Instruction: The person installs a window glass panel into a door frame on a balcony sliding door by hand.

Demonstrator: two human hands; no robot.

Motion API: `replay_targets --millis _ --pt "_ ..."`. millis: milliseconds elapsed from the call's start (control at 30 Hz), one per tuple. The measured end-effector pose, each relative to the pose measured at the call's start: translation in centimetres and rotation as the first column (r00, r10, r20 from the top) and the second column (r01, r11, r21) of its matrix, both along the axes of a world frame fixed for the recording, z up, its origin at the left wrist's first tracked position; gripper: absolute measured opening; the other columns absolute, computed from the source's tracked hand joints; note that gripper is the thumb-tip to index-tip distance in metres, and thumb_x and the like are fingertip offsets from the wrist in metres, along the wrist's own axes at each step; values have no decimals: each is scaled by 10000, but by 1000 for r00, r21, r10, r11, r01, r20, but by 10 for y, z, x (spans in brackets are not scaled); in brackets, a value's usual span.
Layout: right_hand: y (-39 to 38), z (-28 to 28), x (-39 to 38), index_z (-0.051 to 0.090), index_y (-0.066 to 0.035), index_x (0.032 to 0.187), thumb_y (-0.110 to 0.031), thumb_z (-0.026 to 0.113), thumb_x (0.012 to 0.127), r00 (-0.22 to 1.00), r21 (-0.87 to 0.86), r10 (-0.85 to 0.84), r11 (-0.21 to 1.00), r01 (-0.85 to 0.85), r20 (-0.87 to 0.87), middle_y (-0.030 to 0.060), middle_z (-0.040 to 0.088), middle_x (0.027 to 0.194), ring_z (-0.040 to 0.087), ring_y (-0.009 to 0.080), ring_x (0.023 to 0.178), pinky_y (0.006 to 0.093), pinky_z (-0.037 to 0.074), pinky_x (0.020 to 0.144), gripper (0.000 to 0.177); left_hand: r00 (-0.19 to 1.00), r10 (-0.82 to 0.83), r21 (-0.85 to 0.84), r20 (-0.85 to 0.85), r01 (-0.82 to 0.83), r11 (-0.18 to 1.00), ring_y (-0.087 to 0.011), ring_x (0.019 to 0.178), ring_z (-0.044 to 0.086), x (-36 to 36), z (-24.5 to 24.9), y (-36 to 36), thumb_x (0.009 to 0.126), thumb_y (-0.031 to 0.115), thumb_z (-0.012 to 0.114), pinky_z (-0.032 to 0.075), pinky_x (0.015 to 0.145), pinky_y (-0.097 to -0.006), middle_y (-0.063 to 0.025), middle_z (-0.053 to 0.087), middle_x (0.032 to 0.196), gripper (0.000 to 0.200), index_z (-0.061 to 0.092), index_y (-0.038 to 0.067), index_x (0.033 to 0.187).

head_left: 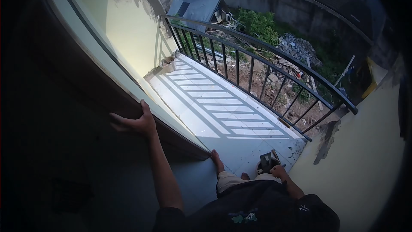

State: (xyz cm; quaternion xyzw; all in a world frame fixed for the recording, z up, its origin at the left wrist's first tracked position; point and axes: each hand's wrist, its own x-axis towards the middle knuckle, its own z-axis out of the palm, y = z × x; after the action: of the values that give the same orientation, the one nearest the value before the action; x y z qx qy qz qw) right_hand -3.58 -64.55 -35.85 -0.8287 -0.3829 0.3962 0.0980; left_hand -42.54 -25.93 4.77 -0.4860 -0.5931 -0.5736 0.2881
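Note:
My left hand [138, 123] is raised against the edge of a dark door [165, 134], thumb and fingers spread apart, with nothing gripped. Low at the right, my right hand [279, 172] is closed at the side of a small bucket [259, 168], apparently gripping its rim or handle; the exact hold is partly hidden. A dark flat-bladed tool, like a trowel [267, 161], sticks up from the bucket, with another piece beside it. The bucket is just in front of my legs, by the right wall.
A white-tiled balcony floor [201, 99] extends ahead, bounded by a black metal railing [253, 75]. A light-coloured bucket [168, 64] stands at the far left corner. Pale walls [356, 167] flank the balcony. Beyond the railing lie rubble [298, 48], planks and bushes.

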Motion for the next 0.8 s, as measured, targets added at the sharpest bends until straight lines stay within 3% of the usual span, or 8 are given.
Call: replay_targets --millis 267,333,467,533,567,667,733,800 --pt "-1 -5 0 715 -45 842 -316 638 717 999 12 -47 999 47 -17 133 679 728 663 257 682 367 529 693 308 1000 10 -14 8 -10 1000 -480 1289 216 -1 -2 1 659 391 786 226 1032 -606 -324 163 1406 1057 163 72 1451" --pt "1 -2 1 719 -76 851 -346 642 691 996 -59 -61 997 57 -60 148 680 888 647 305 874 397 501 825 323 1000 10 -12 3 -10 1000 -480 1289 217 0 0 0 658 394 786 227 1032 -605 -324 164 1406 1057 165 71 1450" --pt "1 -4 0 719 -77 849 -347 647 691 999 -59 -29 998 27 -25 145 680 891 647 301 881 395 499 830 321 1000 11 -15 13 -10 1000 -478 1287 224 1 1 -1 657 401 785 233 1033 -598 -326 168 1404 1056 171 66 1447" --pt "-1 -6 -1 715 -46 837 -317 635 714 999 29 -2 1000 1 32 150 681 776 665 269 715 373 530 711 308 1000 8 -10 13 -8 1000 -478 1285 227 0 0 0 656 403 785 235 1032 -597 -327 170 1402 1054 174 66 1447" --pt "-1 -7 -1 715 -46 837 -317 635 714 999 30 -2 1000 1 32 150 681 776 665 269 715 373 530 711 308 1000 4 -5 13 -4 1000 -478 1283 231 0 0 0 656 406 784 237 1032 -596 -328 172 1400 1053 177 65 1446" --pt "0 -3 -1 714 -46 839 -322 639 714 999 9 -36 999 36 -10 155 680 787 664 274 732 377 529 715 312 1000 10 -14 10 -10 1000 -479 1279 237 0 0 0 658 407 782 241 1030 -595 -330 174 1397 1052 174 66 1446" --pt "2 -1 0 720 -84 851 -344 646 707 997 -87 -54 995 50 -54 141 678 906 643 302 894 397 493 842 307 1000 14 -18 9 -13 1000 -479 1279 238 0 0 0 660 406 780 241 1030 -596 -330 171 1399 1052 170 68 1448" --pt "1 -1 -1 721 -86 853 -347 645 707 998 -71 -46 997 42 -49 138 679 910 643 302 896 397 493 841 309 1000 17 -21 8 -17 1000 -479 1278 239 1 0 0 662 405 779 241 1029 -597 -330 167 1400 1053 165 70 1449"
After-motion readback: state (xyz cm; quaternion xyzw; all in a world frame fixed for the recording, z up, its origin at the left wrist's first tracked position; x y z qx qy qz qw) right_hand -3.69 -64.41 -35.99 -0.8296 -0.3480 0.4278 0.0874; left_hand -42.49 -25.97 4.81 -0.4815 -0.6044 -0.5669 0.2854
